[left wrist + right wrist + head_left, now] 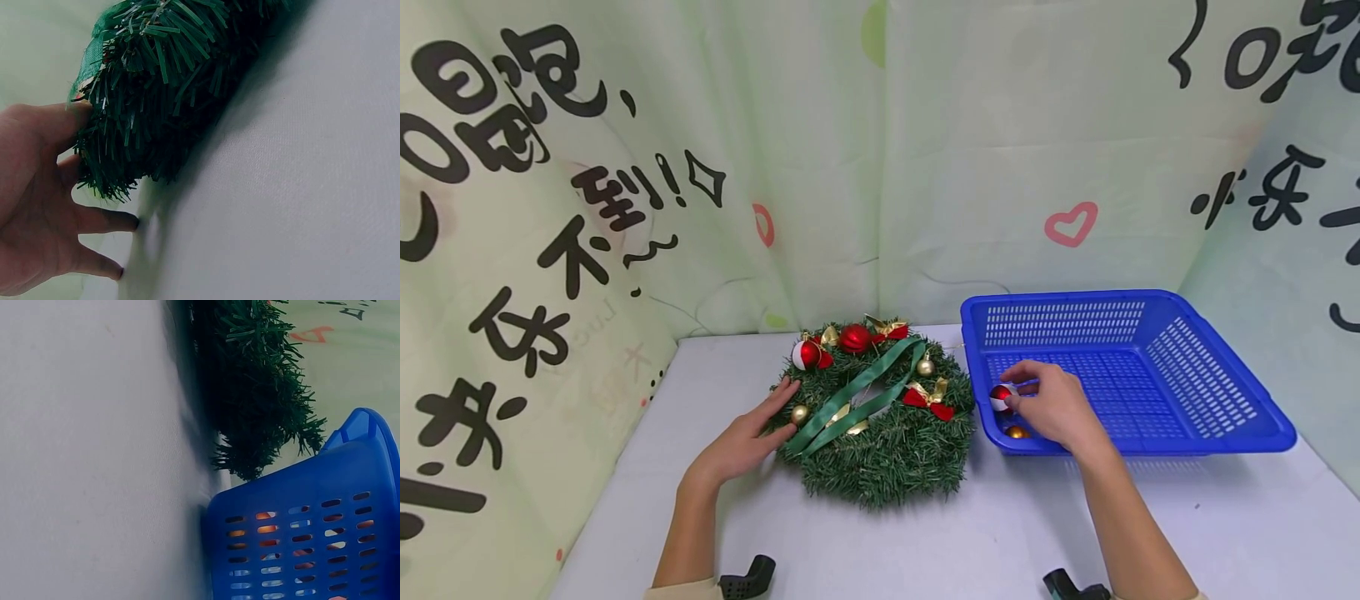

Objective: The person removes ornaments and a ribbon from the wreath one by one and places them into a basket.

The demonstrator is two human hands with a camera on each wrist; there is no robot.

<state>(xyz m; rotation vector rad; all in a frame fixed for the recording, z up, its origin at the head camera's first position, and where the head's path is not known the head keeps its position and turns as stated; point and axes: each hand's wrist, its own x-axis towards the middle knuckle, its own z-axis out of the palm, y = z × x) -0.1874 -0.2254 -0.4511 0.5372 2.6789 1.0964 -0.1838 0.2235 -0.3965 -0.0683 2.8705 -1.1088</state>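
Note:
A green Christmas wreath [887, 471] lies on the table, dressed with baubles, bows and a green ribbon [857, 385]. My left hand [739, 443] rests on its left edge with fingers spread, close to a small gold bauble [800, 414]. In the left wrist view, two fingers of the left hand [37, 200] reach the table beside the wreath. Inside the blue basket [1232, 408], my right hand [1060, 410] pinches a red-and-white bauble [1001, 397] near the left wall. Just below it sits an orange-gold bauble [1017, 432]. The right wrist view does not show the hand's fingers.
The basket stands close against the wreath's right side. On the wreath are a red bauble [854, 338], another red-and-white bauble [806, 355] and a red bow [928, 402] with gold. A printed curtain [970, 183] hangs behind the white table [880, 554].

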